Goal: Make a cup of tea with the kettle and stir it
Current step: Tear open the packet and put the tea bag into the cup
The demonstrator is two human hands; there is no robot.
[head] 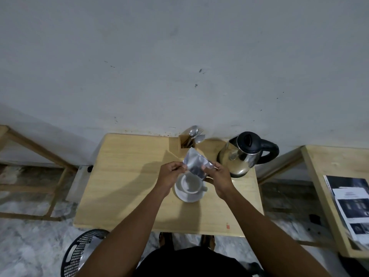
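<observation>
A silvery tea packet (194, 162) hangs above a white cup (191, 184), which stands on a white saucer (189, 196). My left hand (170, 174) pinches the packet's left edge. My right hand (218, 176) grips its right side. Both hands hover just over the cup, which looks empty. A steel kettle (242, 154) with a black lid and handle stands to the right, at the table's back right. Spoons (194, 133) stick up from a wooden holder (184, 145) behind the packet.
The small wooden table (123, 176) stands against a grey wall. A black perforated basket (83, 252) sits on the floor at front left. A second table (319, 176) with printed papers (351, 204) is at right. A wooden frame (40, 154) stands at left.
</observation>
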